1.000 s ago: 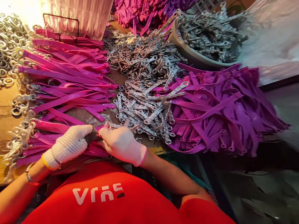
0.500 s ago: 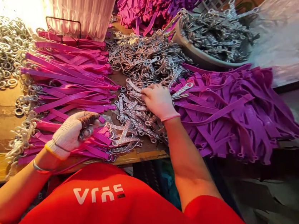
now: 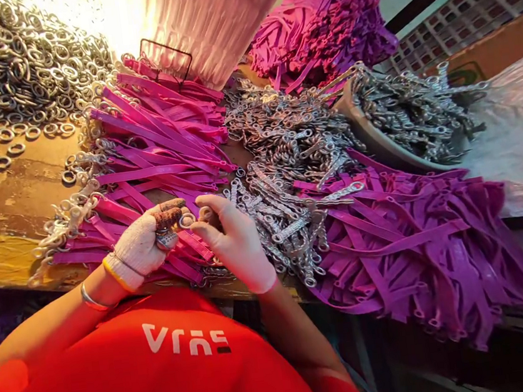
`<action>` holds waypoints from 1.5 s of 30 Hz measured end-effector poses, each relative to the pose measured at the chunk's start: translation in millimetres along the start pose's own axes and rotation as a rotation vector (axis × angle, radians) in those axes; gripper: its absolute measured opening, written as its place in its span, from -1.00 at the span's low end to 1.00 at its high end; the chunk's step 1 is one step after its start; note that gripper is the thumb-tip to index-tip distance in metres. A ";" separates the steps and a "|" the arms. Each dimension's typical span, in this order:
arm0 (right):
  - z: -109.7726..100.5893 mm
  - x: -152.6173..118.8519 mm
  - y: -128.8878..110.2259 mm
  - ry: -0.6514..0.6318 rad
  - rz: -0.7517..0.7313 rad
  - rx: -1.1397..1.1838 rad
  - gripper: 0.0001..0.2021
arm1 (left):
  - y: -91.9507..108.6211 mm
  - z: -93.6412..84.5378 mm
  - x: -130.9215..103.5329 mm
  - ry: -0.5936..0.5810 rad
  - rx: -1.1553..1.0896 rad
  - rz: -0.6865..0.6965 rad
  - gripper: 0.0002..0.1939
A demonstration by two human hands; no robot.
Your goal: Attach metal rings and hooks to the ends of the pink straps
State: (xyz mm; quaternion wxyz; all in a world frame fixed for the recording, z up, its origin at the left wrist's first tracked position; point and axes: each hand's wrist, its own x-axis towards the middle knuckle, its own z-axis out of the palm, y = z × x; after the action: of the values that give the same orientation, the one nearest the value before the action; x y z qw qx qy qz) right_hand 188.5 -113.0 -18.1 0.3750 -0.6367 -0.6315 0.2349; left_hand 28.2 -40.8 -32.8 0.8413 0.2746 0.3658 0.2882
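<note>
My left hand (image 3: 147, 243), in a white knit glove with brown-stained fingers, is closed around small metal rings. One metal ring (image 3: 186, 220) shows at its fingertips, between my two hands. My right hand (image 3: 235, 240), in a thin white glove, is close against those fingertips with thumb and fingers curled in. What the right fingers grip is hidden. Beneath the hands lie pink straps (image 3: 164, 169), with pale ringed ends on their left. Just right of my right hand is a heap of silvery braided pieces (image 3: 282, 212) with looped ends.
A pile of loose metal rings (image 3: 15, 67) is at the upper left. A tub (image 3: 378, 138) full of braided silvery pieces stands at the right. Purple straps (image 3: 403, 236) hang over the table's front edge, and another purple bundle (image 3: 318, 26) lies behind. A ribbed translucent cover (image 3: 213, 19) stands at the back.
My right hand has left the silvery heap and moved left to meet my left hand. A ring now shows between them. The view has shifted, so the table appears lower and further right.
</note>
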 end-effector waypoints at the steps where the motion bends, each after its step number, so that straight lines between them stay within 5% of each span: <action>1: 6.4 -1.3 -3.8 0.009 -0.001 0.003 -0.66 | -0.2 -0.9 -2.1 0.009 -0.007 0.008 -0.70; 9: 21.3 -4.4 -8.5 0.082 -0.033 -0.092 -0.72 | -3.1 -7.7 -11.2 -0.036 0.079 0.046 -0.61; 12: 12.2 -6.5 -8.5 -0.027 -0.164 -0.194 -0.76 | -1.3 -8.3 -11.9 -0.083 0.044 0.002 -0.66; 18: -1.4 -4.6 -14.4 -0.244 -0.361 -0.819 -0.75 | -0.7 -4.8 -8.6 -0.094 -0.022 -0.052 -0.71; 22: 2.7 -2.5 -10.5 -0.259 -0.504 -0.948 -0.73 | -5.9 -2.3 -4.6 -0.046 -0.010 -0.041 -0.63; 33: -8.5 -1.5 4.0 -0.092 -0.397 -0.824 -0.72 | 10.5 2.1 -20.2 -0.127 0.498 0.211 -0.72; 37: -4.3 -5.4 2.2 -0.097 -0.348 -0.653 -0.63 | 16.7 3.9 -18.5 -0.233 0.437 0.072 -0.77; 42: 3.2 -11.5 0.6 0.007 -0.352 -0.652 -0.60 | 5.6 14.2 -9.7 -0.125 0.233 -0.082 -0.79; 45: 2.6 -16.6 2.1 -0.051 -0.197 -0.553 -0.62 | 1.0 19.8 -2.5 -0.090 0.221 -0.073 -0.79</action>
State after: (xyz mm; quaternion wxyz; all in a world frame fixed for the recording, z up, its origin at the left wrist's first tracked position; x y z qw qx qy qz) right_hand 186.3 -128.7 -24.2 0.1922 -0.6443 -0.7395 0.0324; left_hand 41.8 -46.9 -19.4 0.8313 0.3646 0.3670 0.2030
